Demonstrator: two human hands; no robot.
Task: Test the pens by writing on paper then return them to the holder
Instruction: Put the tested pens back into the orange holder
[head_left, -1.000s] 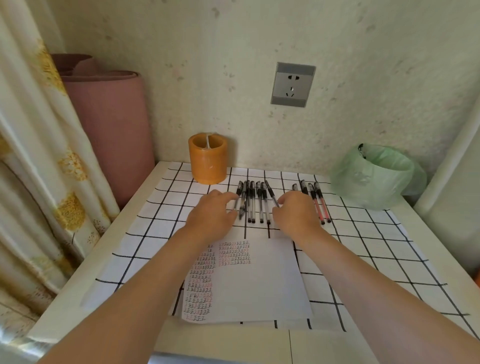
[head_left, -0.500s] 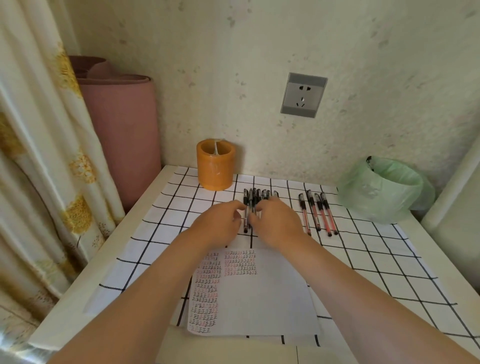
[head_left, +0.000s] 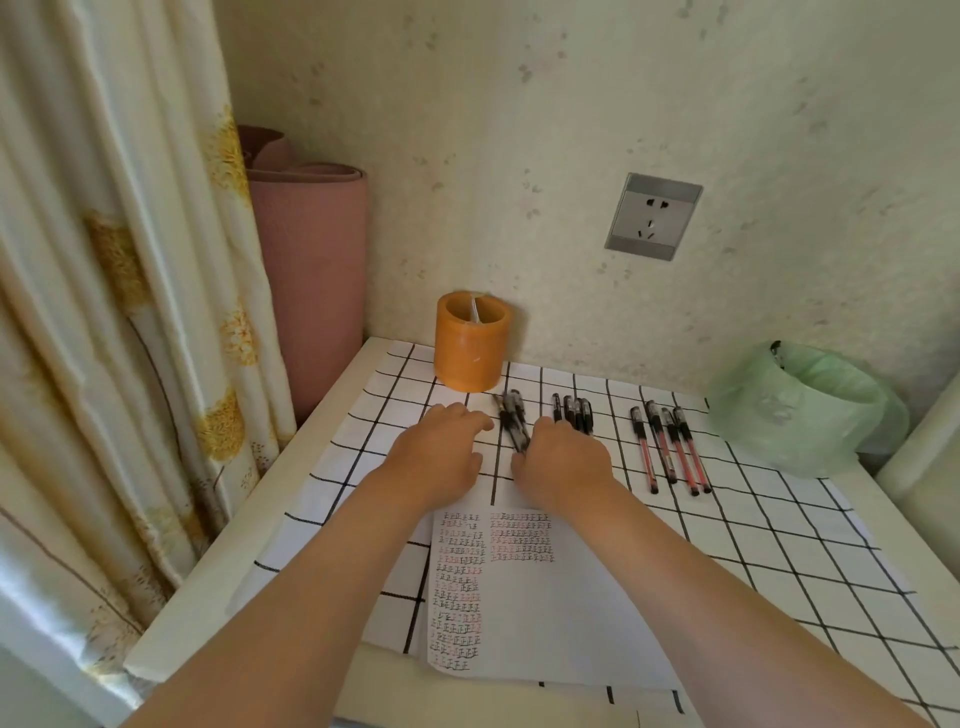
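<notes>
Both forearms reach in from the near edge of the tabletop (head_left: 317, 431), palms down, hands side by side about mid-depth.

Right hand (head_left: 563, 462): fingers curled under, thumb side gripping a bundle of black pens (head_left: 511, 422). The bundle sticks out ahead of the knuckles, tilted slightly left, caps toward the far edge. Can't tell whether it is lifted off the checked cloth (head_left: 779, 530) or resting on it.

Left hand (head_left: 441, 452): flat, fingers extended and loosely together, holding nothing. Its fingertips are just left of the bundle; contact is unclear.

Four more black pens (head_left: 571, 413) lie on the cloth just past the right hand, partly hidden by it. Red pens (head_left: 670, 452) lie in a row to the right, well apart from the hands.

Orange holder (head_left: 470, 340) stands upright at the far edge, left of centre, just beyond the bundle tips.

Paper (head_left: 545, 613) lies at the near edge, between and under the wrists, with columns of test marks down its left part.

Green-bagged bin (head_left: 800, 405) sits at the far right corner.
</notes>
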